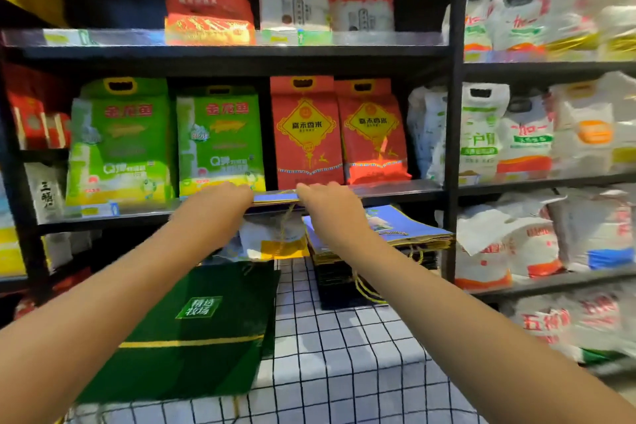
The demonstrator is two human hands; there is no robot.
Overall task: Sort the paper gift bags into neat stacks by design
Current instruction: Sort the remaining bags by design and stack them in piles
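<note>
- Both hands, left point(220, 200) and right point(325, 198), pinch a flat blue gift bag point(275, 198) at mid-frame, held level above the surface point(344, 354).
- I'd lower it squarely onto the blue stack point(395, 227) right of centre, edges lined up.
- Its dangling cord handle point(287, 220) might snag.
- A green bag point(192, 330) lies lower left; shelves of rice sacks point(220, 141) crowd close behind.

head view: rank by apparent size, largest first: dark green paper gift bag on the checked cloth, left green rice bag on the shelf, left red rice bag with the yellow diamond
1. Dark green paper gift bag, though it lies nearest the camera, which inflates it.
2. Left green rice bag.
3. Left red rice bag with the yellow diamond, narrower than the green one; they stand on the same shelf, so that comparison is fair.
</note>
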